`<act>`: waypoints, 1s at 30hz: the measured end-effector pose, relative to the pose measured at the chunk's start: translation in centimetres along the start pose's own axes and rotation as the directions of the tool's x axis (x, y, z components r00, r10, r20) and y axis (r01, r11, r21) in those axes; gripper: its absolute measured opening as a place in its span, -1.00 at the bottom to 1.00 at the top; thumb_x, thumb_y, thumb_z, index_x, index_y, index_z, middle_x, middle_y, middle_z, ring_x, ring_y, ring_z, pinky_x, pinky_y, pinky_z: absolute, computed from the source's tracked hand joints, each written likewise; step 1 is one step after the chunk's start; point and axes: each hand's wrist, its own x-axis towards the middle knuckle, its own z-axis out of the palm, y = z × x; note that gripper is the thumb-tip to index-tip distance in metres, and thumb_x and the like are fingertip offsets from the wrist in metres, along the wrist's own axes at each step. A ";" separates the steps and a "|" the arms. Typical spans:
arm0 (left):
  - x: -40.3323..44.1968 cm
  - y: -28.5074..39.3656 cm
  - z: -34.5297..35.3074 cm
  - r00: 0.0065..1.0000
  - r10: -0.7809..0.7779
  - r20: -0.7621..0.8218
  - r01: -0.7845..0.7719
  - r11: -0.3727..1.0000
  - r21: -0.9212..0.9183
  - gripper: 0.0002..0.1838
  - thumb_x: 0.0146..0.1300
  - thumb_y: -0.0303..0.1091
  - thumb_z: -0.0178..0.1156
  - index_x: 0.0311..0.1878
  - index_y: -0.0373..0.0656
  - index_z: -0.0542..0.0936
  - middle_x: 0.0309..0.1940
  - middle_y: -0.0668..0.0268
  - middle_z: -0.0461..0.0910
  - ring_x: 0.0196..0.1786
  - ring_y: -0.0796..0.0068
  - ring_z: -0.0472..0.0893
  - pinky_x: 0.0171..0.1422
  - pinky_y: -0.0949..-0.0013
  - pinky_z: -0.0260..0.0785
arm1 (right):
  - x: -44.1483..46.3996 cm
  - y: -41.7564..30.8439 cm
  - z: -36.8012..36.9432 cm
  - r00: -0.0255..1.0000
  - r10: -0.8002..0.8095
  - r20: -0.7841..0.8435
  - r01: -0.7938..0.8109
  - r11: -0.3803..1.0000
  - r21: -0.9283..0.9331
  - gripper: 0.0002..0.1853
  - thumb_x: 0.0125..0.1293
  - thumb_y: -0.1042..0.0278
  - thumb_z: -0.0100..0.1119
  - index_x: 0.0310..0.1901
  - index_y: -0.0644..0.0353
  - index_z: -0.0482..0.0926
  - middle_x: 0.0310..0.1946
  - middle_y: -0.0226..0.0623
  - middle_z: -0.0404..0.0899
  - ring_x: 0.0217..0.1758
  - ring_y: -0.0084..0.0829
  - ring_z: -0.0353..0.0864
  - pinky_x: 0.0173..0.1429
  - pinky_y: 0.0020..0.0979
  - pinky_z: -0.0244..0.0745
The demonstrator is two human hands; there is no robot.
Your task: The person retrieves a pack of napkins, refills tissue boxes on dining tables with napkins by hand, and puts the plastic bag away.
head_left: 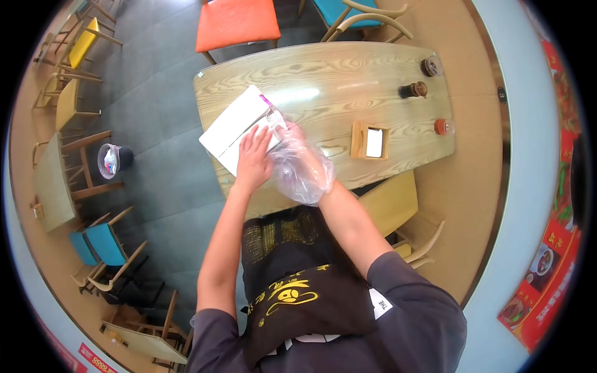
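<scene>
A flat white rectangular paper stack (233, 121), split by a dark line, lies at a slant on the near left part of the wooden table. My left hand (254, 155) rests flat on its near part with the fingers stretched out. At the stack's right edge, my right hand (292, 132) is closed on it, its fingers partly hidden. A clear plastic bag (301, 174) is bunched around my right hand and wrist. A narrow purple strip (266, 101) shows beside the stack's far right corner.
On the wooden table (348, 74) stand a wooden tissue box (370, 140), two dark sauce bottles (413, 91) and a red-lidded jar (443, 127). An orange chair (237, 25) is at the far side, a yellow bench seat (392, 202) at the near right. A bin (115, 160) stands on the floor left.
</scene>
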 end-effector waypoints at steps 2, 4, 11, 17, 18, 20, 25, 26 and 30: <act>1.3 -0.9 1.1 0.982 0.124 0.143 -0.132 0.990 0.046 -0.48 0.16 -0.38 0.17 0.25 -0.18 0.47 0.33 0.19 0.37 0.52 0.19 0.16 0.58 0.01 -0.09 | -1.3 -2.3 1.4 0.999 0.025 -0.031 -0.024 0.998 0.054 -0.75 0.40 0.40 0.03 -0.02 0.28 0.62 -0.23 -0.28 0.69 -0.17 -0.49 0.66 -0.15 -0.41 0.53; 1.3 -3.1 3.2 0.922 0.227 0.313 -0.264 0.961 0.083 -0.47 0.21 -0.25 0.17 0.26 -0.18 0.46 0.36 0.23 0.36 0.55 0.21 0.11 0.62 -0.01 -0.18 | -2.7 -2.7 2.0 0.997 -0.048 -0.056 0.053 0.995 0.086 -0.75 0.43 0.38 -0.05 -0.06 0.26 0.62 -0.23 -0.24 0.68 -0.23 -0.39 0.67 -0.18 -0.39 0.55; 1.4 -5.2 4.9 0.923 0.278 0.266 -0.346 0.901 0.260 -0.65 0.24 -0.29 0.13 0.06 -0.20 0.52 0.17 0.22 0.47 0.49 0.25 0.23 0.59 -0.04 -0.10 | -9.0 -0.2 0.8 0.926 -0.341 -0.162 0.146 0.720 -0.679 -0.69 0.36 0.30 -0.04 0.03 0.28 0.54 0.02 0.07 0.54 0.11 0.04 0.52 0.15 -0.08 0.44; 1.4 -5.5 5.1 0.923 0.316 0.218 -0.366 0.897 0.250 -0.70 0.21 -0.32 0.12 0.00 -0.20 0.53 0.13 0.21 0.48 0.47 0.25 0.26 0.58 -0.05 -0.07 | -15.6 2.6 2.7 0.937 -0.193 -0.293 -0.093 0.668 -0.739 -0.65 0.40 0.30 0.01 0.12 0.31 0.45 0.05 0.18 0.49 0.12 0.09 0.49 0.22 -0.06 0.37; 1.3 -5.5 5.2 0.923 0.321 0.211 -0.369 0.896 0.248 -0.70 0.20 -0.33 0.12 0.00 -0.20 0.53 0.14 0.21 0.47 0.47 0.25 0.27 0.58 -0.06 -0.07 | -17.0 1.5 3.3 0.909 -0.182 -0.374 -0.091 0.790 -0.606 -0.65 0.42 0.27 0.01 0.11 0.33 0.45 0.05 0.21 0.48 0.11 0.10 0.49 0.21 -0.05 0.37; 1.2 -5.3 4.9 0.914 0.346 0.211 -0.390 0.893 0.225 -0.69 0.19 -0.33 0.12 0.00 -0.20 0.52 0.14 0.21 0.47 0.47 0.24 0.27 0.58 -0.07 -0.06 | -18.8 0.1 2.1 0.924 -0.224 -0.308 -0.070 0.695 -0.715 -0.66 0.43 0.27 -0.01 0.10 0.32 0.45 0.00 0.22 0.50 0.05 0.11 0.51 0.16 -0.04 0.39; 1.3 -5.4 4.9 0.915 0.352 0.196 -0.390 0.898 0.205 -0.68 0.15 -0.35 0.13 -0.01 -0.20 0.51 0.15 0.20 0.46 0.46 0.22 0.27 0.57 -0.09 -0.06 | -23.1 0.0 0.0 0.823 -0.445 -0.355 -0.114 0.481 -0.869 -0.69 0.44 0.28 -0.03 0.08 0.32 0.42 -0.21 0.22 0.57 -0.09 0.21 0.55 0.01 0.07 0.41; 1.2 -5.6 4.9 0.911 0.355 0.211 -0.395 0.896 0.201 -0.62 0.12 -0.33 0.15 0.03 -0.23 0.51 0.18 0.15 0.45 0.47 0.18 0.25 0.58 -0.10 -0.09 | -24.9 -1.7 -0.9 0.897 -0.339 -0.285 -0.095 0.481 -0.872 -0.69 0.43 0.26 -0.01 0.05 0.31 0.43 -0.27 0.19 0.57 -0.14 0.21 0.56 -0.06 0.03 0.43; 0.9 -5.9 5.2 0.910 0.327 0.254 -0.380 0.904 0.196 -0.49 0.07 -0.30 0.19 0.12 -0.31 0.49 0.25 0.05 0.42 0.50 0.09 0.21 0.61 -0.13 -0.16 | -33.3 -12.1 -2.8 0.981 -0.163 -0.101 0.032 0.656 -0.754 -0.73 0.42 0.27 0.03 -0.01 0.29 0.44 -0.32 0.18 0.57 -0.17 0.25 0.55 -0.14 -0.03 0.46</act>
